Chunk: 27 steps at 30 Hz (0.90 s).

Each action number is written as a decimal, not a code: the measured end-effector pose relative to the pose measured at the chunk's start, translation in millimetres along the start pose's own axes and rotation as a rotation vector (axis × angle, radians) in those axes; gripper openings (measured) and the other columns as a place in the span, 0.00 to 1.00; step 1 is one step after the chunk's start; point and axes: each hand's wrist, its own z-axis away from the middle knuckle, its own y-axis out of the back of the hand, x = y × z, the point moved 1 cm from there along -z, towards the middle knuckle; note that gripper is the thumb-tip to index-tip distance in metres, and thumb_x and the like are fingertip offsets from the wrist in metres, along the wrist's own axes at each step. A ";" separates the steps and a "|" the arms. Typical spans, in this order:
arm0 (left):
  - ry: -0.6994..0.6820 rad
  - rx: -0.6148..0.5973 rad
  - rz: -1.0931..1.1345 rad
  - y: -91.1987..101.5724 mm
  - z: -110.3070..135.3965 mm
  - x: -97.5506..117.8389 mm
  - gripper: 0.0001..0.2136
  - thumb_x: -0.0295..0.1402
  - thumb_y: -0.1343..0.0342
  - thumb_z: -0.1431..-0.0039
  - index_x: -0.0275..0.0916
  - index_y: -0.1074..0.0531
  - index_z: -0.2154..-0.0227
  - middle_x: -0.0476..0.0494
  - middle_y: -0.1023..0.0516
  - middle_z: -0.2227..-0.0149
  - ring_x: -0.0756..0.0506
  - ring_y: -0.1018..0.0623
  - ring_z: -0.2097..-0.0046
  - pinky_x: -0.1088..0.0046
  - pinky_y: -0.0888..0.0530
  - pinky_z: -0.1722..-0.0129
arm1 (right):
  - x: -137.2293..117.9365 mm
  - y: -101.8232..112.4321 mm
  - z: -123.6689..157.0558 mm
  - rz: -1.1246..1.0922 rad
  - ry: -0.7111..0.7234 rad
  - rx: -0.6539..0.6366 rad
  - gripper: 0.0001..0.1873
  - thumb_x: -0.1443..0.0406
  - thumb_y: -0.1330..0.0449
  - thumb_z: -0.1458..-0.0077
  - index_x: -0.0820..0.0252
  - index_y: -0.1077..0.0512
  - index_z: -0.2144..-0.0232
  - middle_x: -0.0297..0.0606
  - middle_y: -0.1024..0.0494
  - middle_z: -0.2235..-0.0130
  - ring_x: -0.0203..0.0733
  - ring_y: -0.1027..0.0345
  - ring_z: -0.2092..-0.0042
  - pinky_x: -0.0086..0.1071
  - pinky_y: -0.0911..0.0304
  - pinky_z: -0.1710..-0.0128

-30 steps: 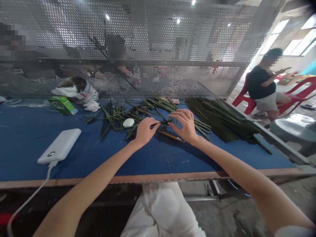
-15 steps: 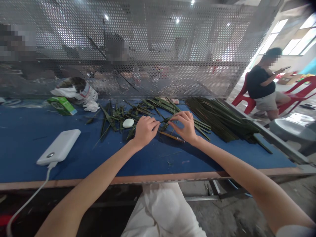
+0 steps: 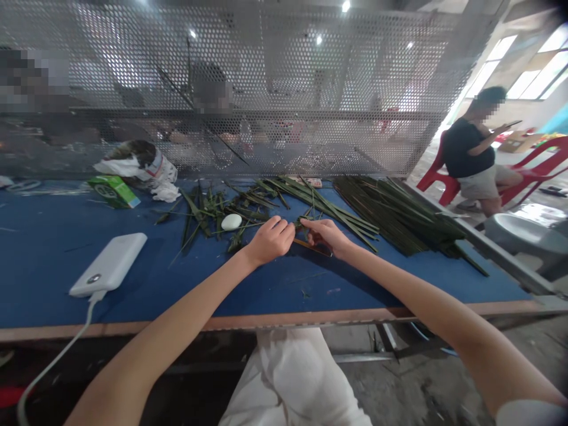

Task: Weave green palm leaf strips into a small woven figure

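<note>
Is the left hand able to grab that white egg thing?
Probably yes: the white egg thing lies beside the left hand, only loose leaves around it, though that hand pinches a leaf piece.

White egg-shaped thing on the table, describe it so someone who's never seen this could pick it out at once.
Start at the blue-covered worktable and find the loose scatter of green leaf strips left of its middle. At that scatter's near edge, just left of the person's left hand, lies the small white egg-shaped object. It is the only smooth, rounded, white thing among flat green strips.
</note>
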 end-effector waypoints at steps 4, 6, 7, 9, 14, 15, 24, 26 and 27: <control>0.042 -0.069 0.042 -0.3 0.6 -0.4 0.15 0.22 0.59 0.35 0.35 0.26 0.67 0.42 0.25 0.72 0.46 0.28 0.68 0.64 0.30 0.62 | 0.1 -0.6 -2.2 0.008 0.050 -0.024 0.24 0.48 0.32 0.58 0.62 0.32 0.83 0.33 0.31 0.81 0.31 0.38 0.79 0.27 0.41 0.76; 0.068 -0.117 0.092 -1.0 1.0 -0.8 0.16 0.23 0.60 0.34 0.35 0.26 0.65 0.40 0.24 0.71 0.46 0.27 0.66 0.63 0.29 0.61 | 0.4 -0.2 -3.2 0.015 0.065 -0.030 0.24 0.48 0.32 0.58 0.62 0.31 0.82 0.33 0.31 0.81 0.31 0.38 0.78 0.27 0.41 0.75; 0.084 -0.136 0.133 -1.4 1.2 -0.9 0.17 0.24 0.61 0.34 0.35 0.25 0.64 0.40 0.24 0.70 0.45 0.26 0.66 0.62 0.29 0.61 | 0.6 0.4 -3.6 0.021 0.070 -0.028 0.24 0.48 0.32 0.58 0.62 0.31 0.82 0.33 0.31 0.81 0.31 0.38 0.78 0.27 0.41 0.75; 0.117 -0.159 0.223 -2.4 1.5 -0.8 0.17 0.24 0.61 0.34 0.35 0.25 0.62 0.38 0.23 0.69 0.44 0.25 0.64 0.60 0.28 0.59 | 0.8 1.7 -4.1 0.045 0.075 -0.025 0.24 0.48 0.32 0.58 0.62 0.31 0.82 0.33 0.31 0.80 0.32 0.38 0.78 0.28 0.40 0.75; 0.128 -0.170 0.337 -3.6 1.0 1.2 0.16 0.24 0.59 0.35 0.34 0.25 0.63 0.36 0.23 0.67 0.44 0.24 0.62 0.61 0.28 0.57 | 1.0 5.6 -4.9 0.118 0.078 -0.016 0.25 0.46 0.33 0.59 0.63 0.29 0.81 0.36 0.29 0.79 0.35 0.35 0.76 0.28 0.39 0.74; 0.130 -0.169 0.355 -3.5 0.6 1.6 0.15 0.24 0.59 0.35 0.34 0.25 0.63 0.36 0.23 0.67 0.44 0.25 0.62 0.61 0.29 0.57 | 1.0 6.2 -5.2 0.140 0.079 -0.014 0.25 0.46 0.33 0.58 0.63 0.27 0.80 0.36 0.28 0.79 0.34 0.35 0.75 0.28 0.39 0.75; 0.084 -0.159 0.274 -1.0 -3.7 2.8 0.16 0.24 0.59 0.34 0.33 0.25 0.66 0.38 0.24 0.70 0.45 0.26 0.65 0.63 0.30 0.59 | 0.7 7.0 -5.2 0.074 0.024 -0.095 0.21 0.50 0.31 0.58 0.65 0.22 0.73 0.38 0.23 0.73 0.31 0.35 0.75 0.27 0.38 0.72; 0.129 -0.154 0.323 -0.3 -3.2 2.3 0.15 0.25 0.58 0.33 0.34 0.25 0.66 0.39 0.24 0.71 0.45 0.26 0.66 0.63 0.31 0.59 | 1.8 8.2 -6.8 0.070 0.041 -0.118 0.21 0.51 0.32 0.57 0.64 0.22 0.72 0.39 0.22 0.70 0.33 0.33 0.72 0.27 0.36 0.69; 0.160 -0.154 0.345 0.3 -2.7 1.6 0.14 0.27 0.58 0.33 0.35 0.25 0.66 0.39 0.25 0.71 0.45 0.26 0.66 0.63 0.31 0.59 | 2.6 9.2 -8.1 0.079 0.061 -0.125 0.20 0.51 0.32 0.56 0.63 0.22 0.72 0.39 0.22 0.70 0.33 0.32 0.71 0.28 0.35 0.68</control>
